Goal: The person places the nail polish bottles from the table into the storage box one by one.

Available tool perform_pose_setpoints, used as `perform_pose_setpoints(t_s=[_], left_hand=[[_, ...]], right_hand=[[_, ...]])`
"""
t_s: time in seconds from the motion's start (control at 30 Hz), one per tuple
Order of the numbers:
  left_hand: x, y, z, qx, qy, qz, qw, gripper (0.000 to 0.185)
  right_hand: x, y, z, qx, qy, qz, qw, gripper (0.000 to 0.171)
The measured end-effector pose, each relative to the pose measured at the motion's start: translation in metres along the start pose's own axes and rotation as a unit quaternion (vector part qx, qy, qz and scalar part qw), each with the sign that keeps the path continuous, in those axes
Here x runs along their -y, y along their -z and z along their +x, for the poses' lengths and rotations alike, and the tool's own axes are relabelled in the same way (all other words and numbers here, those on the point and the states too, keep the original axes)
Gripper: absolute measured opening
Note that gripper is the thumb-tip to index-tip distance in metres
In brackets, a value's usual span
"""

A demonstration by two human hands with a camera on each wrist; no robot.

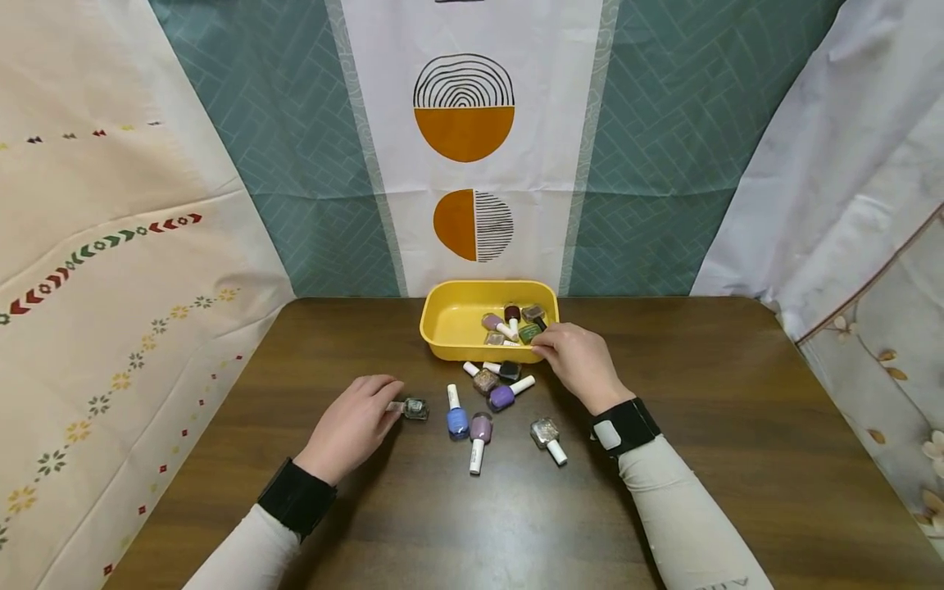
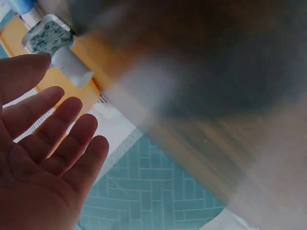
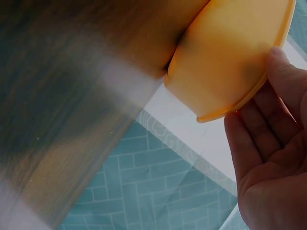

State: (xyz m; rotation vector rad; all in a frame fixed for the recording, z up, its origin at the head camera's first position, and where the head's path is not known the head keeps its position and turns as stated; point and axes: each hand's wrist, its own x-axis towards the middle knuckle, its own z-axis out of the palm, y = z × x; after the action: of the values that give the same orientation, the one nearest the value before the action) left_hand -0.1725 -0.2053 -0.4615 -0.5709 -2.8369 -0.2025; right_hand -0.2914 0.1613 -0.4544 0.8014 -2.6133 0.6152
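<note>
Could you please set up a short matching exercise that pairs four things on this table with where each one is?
Things:
1. blue nail polish bottle
2. yellow tub
3. right hand
4. silver glitter nail polish bottle

Places:
A. at the far middle of the wooden table, with several bottles inside
B. at the fingertips of the left hand
C. at the near rim of the tub
D. lying on the table between the two hands

Pairs: 1-D, 2-A, 3-C, 4-B
</note>
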Motion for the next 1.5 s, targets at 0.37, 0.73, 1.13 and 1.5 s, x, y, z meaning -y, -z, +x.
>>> perform_pose_setpoints(t_s=[0.37, 0.73, 1.13, 1.5], left_hand=[[0.006, -0.006, -0.009, 0.001, 0.012, -0.009, 0.9999, 0.037], [0.003, -0.005, -0.008, 0.0, 0.024, -0.015, 0.9996, 0.025], [-0.007, -0.005, -0.009, 0.011, 0.03, -0.001, 0.9995, 0.021], [-0.011, -0.004, -0.01, -0.012, 0.019, 0.024, 0.9995, 0.018]], right_hand=[[0.002, 0.001, 0.001, 0.0, -0.002, 0.0, 1.0, 0.012], [0.001, -0.001, 0.002, -0.004, 0.003, 0.001, 1.0, 0.01], [0.0, -0.004, -0.001, 0.004, -0.011, -0.003, 1.0, 0.011], [0.0, -0.003, -0.001, 0.002, -0.008, -0.006, 1.0, 0.011]])
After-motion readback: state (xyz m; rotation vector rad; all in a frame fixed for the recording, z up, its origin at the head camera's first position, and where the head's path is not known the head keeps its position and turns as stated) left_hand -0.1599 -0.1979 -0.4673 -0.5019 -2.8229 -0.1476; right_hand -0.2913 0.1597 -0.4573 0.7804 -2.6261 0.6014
